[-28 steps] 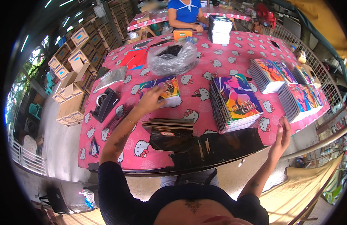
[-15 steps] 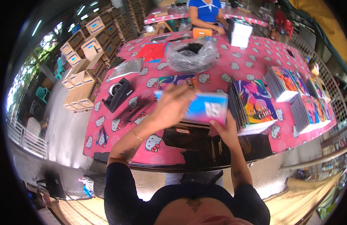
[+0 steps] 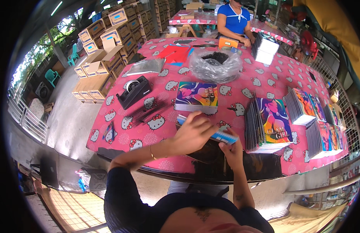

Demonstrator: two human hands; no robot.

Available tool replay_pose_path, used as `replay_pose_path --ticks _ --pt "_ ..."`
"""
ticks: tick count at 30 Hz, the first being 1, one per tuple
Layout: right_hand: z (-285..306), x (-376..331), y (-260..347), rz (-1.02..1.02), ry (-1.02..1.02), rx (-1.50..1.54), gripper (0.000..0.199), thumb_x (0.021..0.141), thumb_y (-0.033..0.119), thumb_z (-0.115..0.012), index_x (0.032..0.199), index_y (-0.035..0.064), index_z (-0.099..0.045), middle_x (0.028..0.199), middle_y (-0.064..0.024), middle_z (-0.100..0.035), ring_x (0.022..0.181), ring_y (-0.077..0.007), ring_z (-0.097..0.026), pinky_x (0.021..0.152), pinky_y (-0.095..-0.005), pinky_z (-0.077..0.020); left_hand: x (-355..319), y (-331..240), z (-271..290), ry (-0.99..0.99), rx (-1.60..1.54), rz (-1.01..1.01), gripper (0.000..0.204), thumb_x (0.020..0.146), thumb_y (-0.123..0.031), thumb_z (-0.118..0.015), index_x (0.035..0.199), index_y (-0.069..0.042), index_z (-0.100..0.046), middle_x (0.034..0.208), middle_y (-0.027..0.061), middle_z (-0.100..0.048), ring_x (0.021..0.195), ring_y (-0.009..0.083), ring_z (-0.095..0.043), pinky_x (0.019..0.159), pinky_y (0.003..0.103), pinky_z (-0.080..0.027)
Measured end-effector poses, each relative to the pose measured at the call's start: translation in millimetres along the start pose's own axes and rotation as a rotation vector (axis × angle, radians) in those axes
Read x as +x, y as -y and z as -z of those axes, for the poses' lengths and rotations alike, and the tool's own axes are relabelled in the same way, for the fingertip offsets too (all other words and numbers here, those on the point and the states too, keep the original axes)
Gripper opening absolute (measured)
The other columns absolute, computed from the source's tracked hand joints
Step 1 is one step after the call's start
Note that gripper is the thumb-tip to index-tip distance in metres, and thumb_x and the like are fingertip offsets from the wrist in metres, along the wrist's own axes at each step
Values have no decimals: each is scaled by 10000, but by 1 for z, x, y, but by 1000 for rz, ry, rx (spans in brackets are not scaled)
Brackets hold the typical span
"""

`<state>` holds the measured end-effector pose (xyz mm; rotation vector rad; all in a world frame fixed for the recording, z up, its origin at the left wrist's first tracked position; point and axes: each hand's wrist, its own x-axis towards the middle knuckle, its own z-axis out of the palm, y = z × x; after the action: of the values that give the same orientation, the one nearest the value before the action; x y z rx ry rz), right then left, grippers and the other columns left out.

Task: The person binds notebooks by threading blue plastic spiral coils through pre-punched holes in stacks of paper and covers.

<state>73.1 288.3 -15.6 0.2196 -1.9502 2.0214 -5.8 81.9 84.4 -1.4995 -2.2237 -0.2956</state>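
Observation:
A spiral notebook (image 3: 226,137) with a blue and white edge is held nearly edge-on above the near side of the table. My left hand (image 3: 193,134) grips its left part, fingers bent over the top. At its right end my right hand (image 3: 231,149) pinches it between thumb and fingers. Just beyond my hands lie notebooks with a colourful illustrated cover (image 3: 197,94). To the right of my right hand stands a taller stack of spiral notebooks (image 3: 271,120) with the same kind of cover. The notebook's faces are mostly hidden by its tilt.
A pink patterned cloth (image 3: 125,136) covers the table. A black tape dispenser (image 3: 135,93) stands left, with silver plastic packaging (image 3: 147,66) behind it. A clear plastic bag (image 3: 215,66) sits farther back. More notebook stacks (image 3: 320,134) are at right. A person in blue (image 3: 233,19) works across the table.
The notebook has turned from showing its blue-pink face to nearly edge-on, and both hands have come lower with it. The view has shifted, revealing the notebooks beyond my hands more fully.

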Motion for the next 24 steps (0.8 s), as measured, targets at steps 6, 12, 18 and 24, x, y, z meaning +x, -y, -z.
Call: replay_pose_path --ticks 6,12,18,24 --pt "-22 2 -11 23 -107 25 543 950 91 -712 1429 12 -468 1271 -133 -601 1127 -195 -604 965 -318 -491 -77 9 -70 -648 -787 831 494 1013 -230 -583 1450 -11 -517 1462 246 -521 1425 361 -440 1215 443 -273" --pt "15 10 -24 -7 -3 -121 433 936 210 -757 1270 5 -572 1163 -81 -631 1059 -158 -608 927 -301 -486 -121 91 -79 -100 -285 906 366 964 -148 -631 1280 36 -621 1194 257 -640 1103 419 -611 957 434 -509" --pt "17 14 0 220 -139 -222 575 891 206 -787 1369 16 -532 1200 -98 -612 1136 -220 -596 994 -369 -455 -153 167 -105 -153 129 675 220 913 -92 -625 1104 14 -654 1028 202 -644 957 393 -640 777 475 -555" --pt "-51 38 87 673 108 -962 472 866 208 -757 1300 71 -632 1261 -138 -616 1132 -315 -606 993 -445 -450 -99 123 -63 -338 49 696 319 902 -66 -629 1214 -3 -645 980 180 -634 858 367 -656 711 439 -547"
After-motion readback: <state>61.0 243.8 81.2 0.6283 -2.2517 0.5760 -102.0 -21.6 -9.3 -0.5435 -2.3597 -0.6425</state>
